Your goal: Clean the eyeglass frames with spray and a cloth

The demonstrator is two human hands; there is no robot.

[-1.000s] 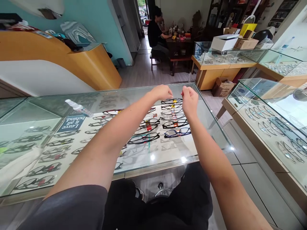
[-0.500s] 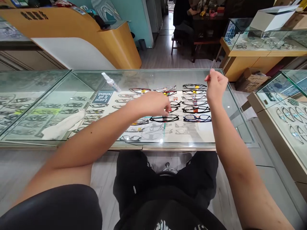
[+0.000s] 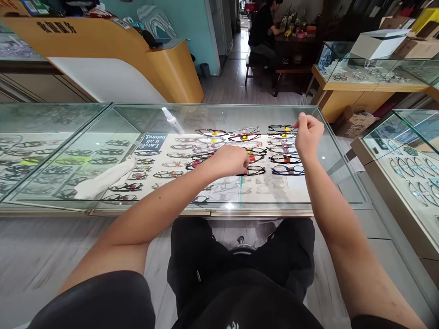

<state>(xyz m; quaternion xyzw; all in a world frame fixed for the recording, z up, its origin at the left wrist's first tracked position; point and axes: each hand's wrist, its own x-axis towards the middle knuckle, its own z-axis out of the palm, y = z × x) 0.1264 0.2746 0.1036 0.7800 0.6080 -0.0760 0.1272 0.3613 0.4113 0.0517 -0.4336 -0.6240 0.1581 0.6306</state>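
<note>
My left hand (image 3: 233, 161) is over the glass counter (image 3: 192, 206), fingers curled down beside a black-framed pair of glasses (image 3: 255, 171); whether it grips anything is hidden. Near the right end of the counter, my right hand (image 3: 309, 132) is raised with its fingers pinched together. A faint clear thing shows by its fingertips, too small to make out. Between and around my hands lie rows of glasses, among them a red pair (image 3: 244, 137) and a blue pair (image 3: 288, 170). Left of them are a white spray bottle (image 3: 172, 120) and a blue printed card (image 3: 151, 142).
A white cloth (image 3: 104, 179) lies on the counter's left part. Another glass case (image 3: 408, 183) stands at the right. Beyond the counter are a cardboard box (image 3: 355, 121), an orange desk (image 3: 178, 68) and a person seated at a table (image 3: 295, 43).
The view has shifted slightly, so the counter's contents appear farther right. My right hand appears lower against the counter's far edge, and my left hand remains over the glasses.
</note>
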